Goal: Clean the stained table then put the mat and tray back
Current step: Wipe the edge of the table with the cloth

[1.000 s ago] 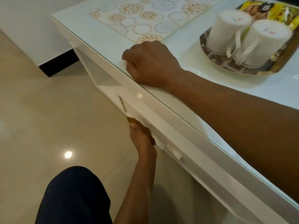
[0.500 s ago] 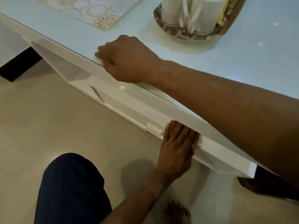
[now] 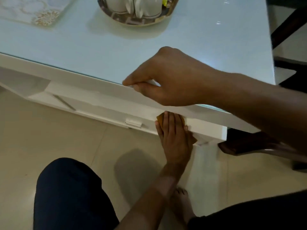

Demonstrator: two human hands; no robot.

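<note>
Since the frame half a second before, the left hand (image 3: pixel 172 136) had slid further along the white front panel toward the table's near corner, and an orange-brown cloth (image 3: pixel 160 119) now showed under its fingers. That hand lay flat, fingers straight and together, pressing the cloth against the panel just beside a small white catch (image 3: pixel 133 122) to its left. The right hand (image 3: pixel 166 78) had shifted the same way along the edge of the table (image 3: pixel 116 52); its fingers were curled over the rim, thumb and forefinger pinched on something thin and white at the edge, though what it was could not be made out.

Directly below the right hand sat the left one, the two apart with the white rim between them. Beyond the right hand's knuckles, well across the glossy top, stood the tray (image 3: pixel 132 22), carrying white cups (image 3: pixel 146 5) turned upside down. Further off to that hand's left lay the mat (image 3: pixel 38 15), patterned in gold and pale circles, flat on the tabletop near its far edge. Under the left forearm were a dark-clad knee (image 3: pixel 66 193) and a bare foot (image 3: pixel 181 201) on the pale tiled floor (image 3: pixel 49 138).
</note>
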